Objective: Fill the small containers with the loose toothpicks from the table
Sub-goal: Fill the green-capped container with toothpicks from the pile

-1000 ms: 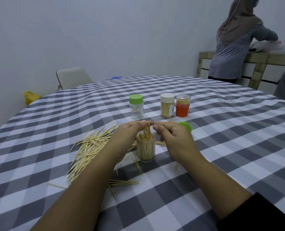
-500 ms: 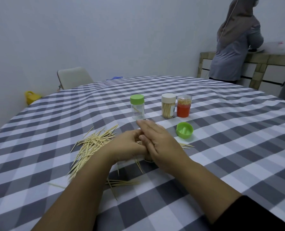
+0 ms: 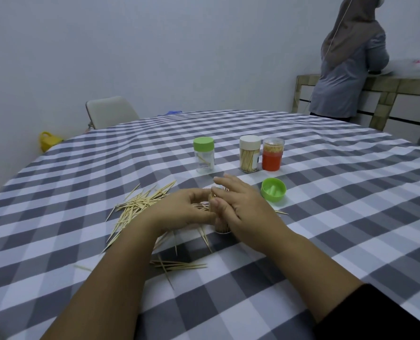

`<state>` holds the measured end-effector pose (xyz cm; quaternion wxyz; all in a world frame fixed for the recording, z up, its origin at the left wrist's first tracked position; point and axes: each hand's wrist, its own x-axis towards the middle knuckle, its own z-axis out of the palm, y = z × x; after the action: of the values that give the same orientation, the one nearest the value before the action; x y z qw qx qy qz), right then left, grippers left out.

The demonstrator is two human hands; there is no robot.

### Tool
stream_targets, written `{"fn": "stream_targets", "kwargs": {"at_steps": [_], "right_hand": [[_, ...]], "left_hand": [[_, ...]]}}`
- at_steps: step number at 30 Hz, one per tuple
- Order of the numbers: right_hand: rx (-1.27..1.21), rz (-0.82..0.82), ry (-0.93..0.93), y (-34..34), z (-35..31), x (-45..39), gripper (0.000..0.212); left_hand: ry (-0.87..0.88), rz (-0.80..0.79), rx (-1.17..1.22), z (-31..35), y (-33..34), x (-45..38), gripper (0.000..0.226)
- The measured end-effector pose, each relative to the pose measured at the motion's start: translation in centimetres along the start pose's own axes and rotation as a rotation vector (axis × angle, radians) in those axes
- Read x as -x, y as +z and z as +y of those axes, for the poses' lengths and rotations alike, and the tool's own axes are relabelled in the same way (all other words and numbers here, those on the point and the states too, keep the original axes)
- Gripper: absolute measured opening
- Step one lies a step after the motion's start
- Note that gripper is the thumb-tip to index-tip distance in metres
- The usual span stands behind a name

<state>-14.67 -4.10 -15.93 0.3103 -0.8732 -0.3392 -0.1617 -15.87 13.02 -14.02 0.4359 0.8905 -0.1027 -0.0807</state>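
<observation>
I see a round table under a grey-and-white checked tablecloth [image 3: 326, 204]. Beyond the table's far left edge stands a pale chair [image 3: 110, 111], and left of that chair a small yellow object [image 3: 47, 141] sits by the wall. Past the table's far right edge a person in grey [image 3: 346, 65] stands at a tiled counter [image 3: 400, 99], back turned to me.
</observation>
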Motion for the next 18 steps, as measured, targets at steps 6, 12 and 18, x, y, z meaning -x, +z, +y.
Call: {"fn": "stream_targets", "kwargs": {"at_steps": [6,12,18], "right_hand": [[-0.102,-0.114,0.109,-0.6,0.4,0.4,0.056],[-0.206,-0.127,0.193,-0.9,0.4,0.6,0.074],[-0.217,-0.135,0.212,-1.1,0.2,0.7,0.074]], "left_hand": [[-0.152,0.16,-0.178,-0.7,-1.3,0.4,0.06],[-0.292,0.086,-0.42,-1.2,-0.6,0.1,0.077],[-0.26,0.19,-0.845,-0.5,-0.4,-0.3,0.049]]}}
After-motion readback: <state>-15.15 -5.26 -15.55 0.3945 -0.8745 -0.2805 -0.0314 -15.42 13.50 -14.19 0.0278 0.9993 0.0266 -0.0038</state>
